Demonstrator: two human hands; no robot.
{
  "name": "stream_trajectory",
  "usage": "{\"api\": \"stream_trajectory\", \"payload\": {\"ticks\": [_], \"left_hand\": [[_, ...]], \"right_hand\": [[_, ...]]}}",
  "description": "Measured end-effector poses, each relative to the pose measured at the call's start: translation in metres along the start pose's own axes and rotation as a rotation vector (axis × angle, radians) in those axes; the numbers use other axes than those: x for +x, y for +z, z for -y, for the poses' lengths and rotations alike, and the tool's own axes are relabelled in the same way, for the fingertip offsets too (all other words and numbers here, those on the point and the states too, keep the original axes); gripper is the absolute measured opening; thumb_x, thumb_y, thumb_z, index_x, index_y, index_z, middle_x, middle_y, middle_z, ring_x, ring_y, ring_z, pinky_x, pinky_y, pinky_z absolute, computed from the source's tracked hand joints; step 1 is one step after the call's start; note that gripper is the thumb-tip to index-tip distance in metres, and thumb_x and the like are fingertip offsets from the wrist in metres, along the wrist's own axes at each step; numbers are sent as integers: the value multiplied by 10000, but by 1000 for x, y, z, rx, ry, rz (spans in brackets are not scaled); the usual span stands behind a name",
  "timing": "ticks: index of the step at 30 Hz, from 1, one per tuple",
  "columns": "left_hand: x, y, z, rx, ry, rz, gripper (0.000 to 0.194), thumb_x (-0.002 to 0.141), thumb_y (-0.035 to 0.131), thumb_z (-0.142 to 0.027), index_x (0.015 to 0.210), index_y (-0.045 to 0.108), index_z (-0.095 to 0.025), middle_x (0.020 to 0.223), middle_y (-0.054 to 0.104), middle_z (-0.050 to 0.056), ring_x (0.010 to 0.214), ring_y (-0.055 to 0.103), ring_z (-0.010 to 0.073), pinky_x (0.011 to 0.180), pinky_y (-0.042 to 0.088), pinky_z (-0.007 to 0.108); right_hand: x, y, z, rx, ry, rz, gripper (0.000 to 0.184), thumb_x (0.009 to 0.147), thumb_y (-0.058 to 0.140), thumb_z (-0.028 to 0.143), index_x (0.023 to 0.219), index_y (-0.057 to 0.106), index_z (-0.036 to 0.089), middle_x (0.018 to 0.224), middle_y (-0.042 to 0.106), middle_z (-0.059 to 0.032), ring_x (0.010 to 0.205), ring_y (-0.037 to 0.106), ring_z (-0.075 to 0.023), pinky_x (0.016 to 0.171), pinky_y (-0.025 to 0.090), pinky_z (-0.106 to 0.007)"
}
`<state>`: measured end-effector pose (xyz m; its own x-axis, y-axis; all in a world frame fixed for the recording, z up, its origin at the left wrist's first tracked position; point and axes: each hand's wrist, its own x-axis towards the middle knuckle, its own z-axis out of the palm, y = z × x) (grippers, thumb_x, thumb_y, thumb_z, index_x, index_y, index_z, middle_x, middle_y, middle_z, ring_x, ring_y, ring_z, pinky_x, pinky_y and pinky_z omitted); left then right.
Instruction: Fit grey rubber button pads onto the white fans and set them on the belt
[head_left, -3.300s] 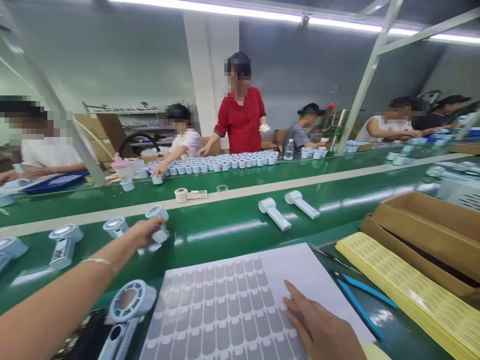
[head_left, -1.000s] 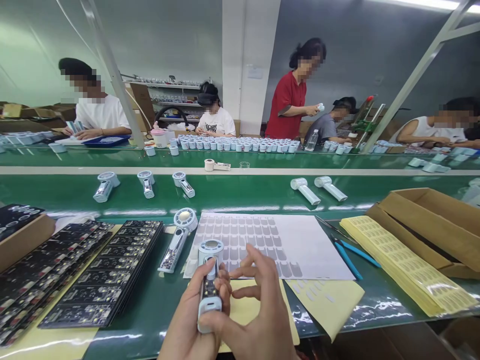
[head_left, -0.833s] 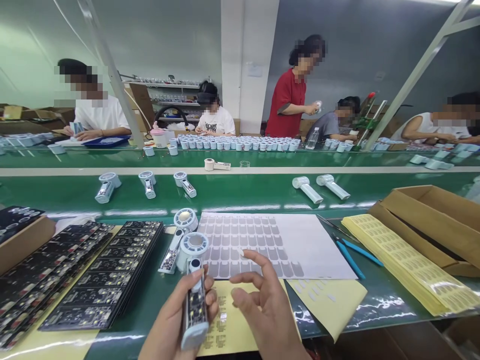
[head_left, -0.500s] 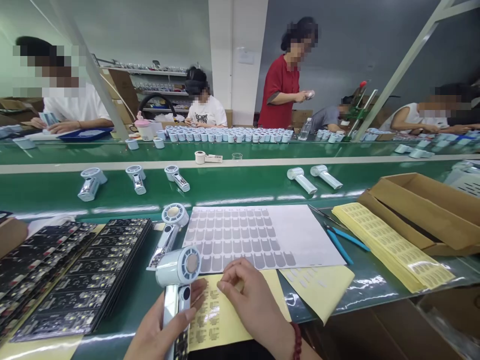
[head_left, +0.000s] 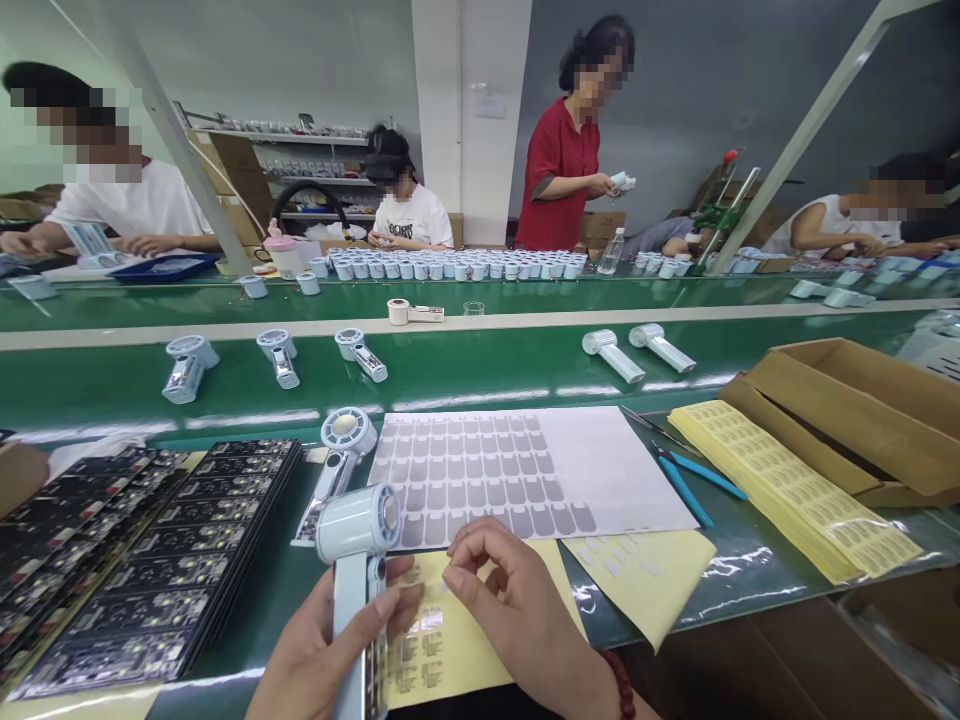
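My left hand (head_left: 304, 645) is wrapped round the handle of a pale blue handheld fan (head_left: 352, 525), its round head tilted up. My right hand (head_left: 517, 605) hovers just right of it, thumb and forefinger pinched together; whatever lies between the fingertips is too small to make out. Beneath both hands is a yellow sheet of clear printed labels (head_left: 469, 675). Another handheld fan (head_left: 330, 480) lies just beyond the held one, by the left edge of a white sheet of grey stickers (head_left: 585, 450). A second yellow sheet (head_left: 667, 590) sticks out to the right.
Stacked black circuit boards (head_left: 172, 560) fill the left. Blue-handled pliers (head_left: 686, 485), a stack of yellow label sheets (head_left: 795, 490) and an open cardboard box (head_left: 847, 420) lie right. Several fans rest on the green conveyor belt (head_left: 465, 370). Co-workers sit and stand across the line.
The held fan has turned, so its head shows more of its side and less of its front. My right hand has shifted slightly right, still pinched. The view has moved a little.
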<state>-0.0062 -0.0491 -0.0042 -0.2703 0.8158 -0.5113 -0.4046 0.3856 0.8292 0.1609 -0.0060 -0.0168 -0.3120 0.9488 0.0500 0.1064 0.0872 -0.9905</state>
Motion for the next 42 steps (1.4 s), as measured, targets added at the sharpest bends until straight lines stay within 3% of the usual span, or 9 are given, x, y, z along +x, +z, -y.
{"api": "stream_trajectory", "payload": {"ticks": [4, 17, 21, 24, 27, 30, 34, 37, 42], "left_hand": [[2, 19, -12, -132, -21, 36, 405, 663, 842, -396, 975, 753, -152, 769, 751, 72, 725, 710, 230, 611, 558, 265], [13, 57, -23, -248, -7, 61, 275, 935, 568, -343, 1074, 751, -193, 941, 766, 58, 993, 696, 227, 887, 567, 323], [17, 65, -25, -254, 42, -29, 172, 878, 638, -186, 1004, 754, -178, 896, 762, 44, 934, 709, 202, 848, 581, 292], [23, 75, -33, -224, -7, 5, 159, 867, 621, -125, 969, 743, -132, 843, 753, 74, 825, 724, 207, 738, 607, 292], [34, 91, -48, -155, -31, 43, 150, 879, 588, -108, 958, 713, -86, 832, 743, 117, 716, 722, 205, 632, 605, 294], [56, 114, -66, -83, 39, 55, 116, 832, 592, 1, 872, 672, -73, 791, 715, 109, 650, 693, 160, 566, 560, 231], [108, 153, -82, -25, 85, 68, 43, 867, 630, -81, 899, 641, -107, 806, 662, 24, 637, 626, 112, 541, 525, 224], [150, 179, -86, 20, 157, 47, 215, 909, 636, -280, 1079, 637, -148, 998, 670, 45, 770, 647, 144, 641, 567, 304], [195, 197, -90, 165, 402, -68, 357, 903, 637, -333, 1221, 608, -173, 1241, 627, 105, 1034, 641, 238, 851, 559, 456]], "right_hand": [[-5, -4, 24, 141, 52, 101, 105, 886, 606, 289, 810, 585, 218, 978, 588, -22, 792, 579, -148, 535, 413, -199], [5, -8, 40, -233, -109, 63, 127, 854, 607, 115, 785, 590, 220, 952, 581, -13, 898, 666, -179, 702, 543, -261], [6, -2, 30, -440, -315, -50, 137, 891, 516, 110, 824, 582, 209, 968, 582, -56, 866, 679, -209, 730, 581, -335], [6, -7, 23, -355, -491, -229, 120, 946, 505, 171, 879, 592, 221, 982, 606, -74, 941, 677, -211, 719, 583, -302], [8, -31, 16, -305, -433, -432, 88, 977, 504, 258, 950, 586, 239, 1080, 658, -97, 1025, 671, -220, 705, 586, -289], [10, -69, 7, -595, -174, -471, 248, 991, 444, 295, 1176, 581, 203, 1189, 699, -142, 1074, 681, -288, 821, 590, -424], [4, -105, -19, -1022, 162, -301, 499, 962, 417, 201, 1454, 443, 119, 1174, 735, -169, 1037, 711, -347, 736, 603, -467], [-8, -110, -48, -1119, 108, -266, 491, 980, 382, 196, 1465, 444, 160, 1176, 747, -115, 1015, 729, -309, 644, 608, -391], [-14, -108, -82, -1164, -96, -434, 397, 985, 421, 225, 1365, 525, 267, 981, 771, -49, 853, 743, -249, 570, 562, -301]]}}
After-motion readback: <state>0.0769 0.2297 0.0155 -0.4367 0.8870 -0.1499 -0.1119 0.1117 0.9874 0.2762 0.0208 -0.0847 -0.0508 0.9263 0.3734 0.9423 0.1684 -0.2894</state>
